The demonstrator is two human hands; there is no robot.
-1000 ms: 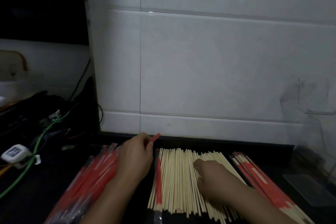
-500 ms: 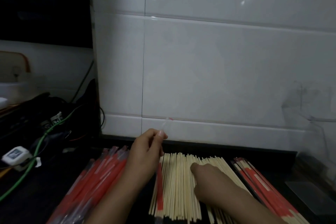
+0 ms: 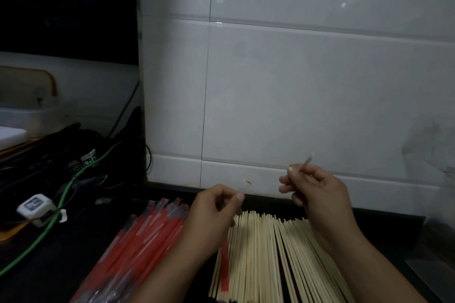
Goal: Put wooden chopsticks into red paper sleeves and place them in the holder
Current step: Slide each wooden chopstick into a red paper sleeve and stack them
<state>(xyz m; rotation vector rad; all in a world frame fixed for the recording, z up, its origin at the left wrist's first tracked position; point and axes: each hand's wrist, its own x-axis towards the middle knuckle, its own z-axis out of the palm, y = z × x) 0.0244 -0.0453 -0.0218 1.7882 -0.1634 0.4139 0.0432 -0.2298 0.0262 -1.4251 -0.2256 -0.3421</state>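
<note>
My right hand (image 3: 317,194) pinches a thin chopstick (image 3: 307,161), lifted up. My left hand (image 3: 214,211) pinches a sleeve (image 3: 224,270), I think. Lots of bare chopsticks (image 3: 266,253) lie below, red sleeves (image 3: 147,241) beside them. I see no holder. Most work is left.

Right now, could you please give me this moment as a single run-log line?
left hand: pinching sleeve, blurred | right hand: raised, holding chopstick | loose chopsticks: spread on counter | red sleeves: stacked left | holder: unseen
</note>
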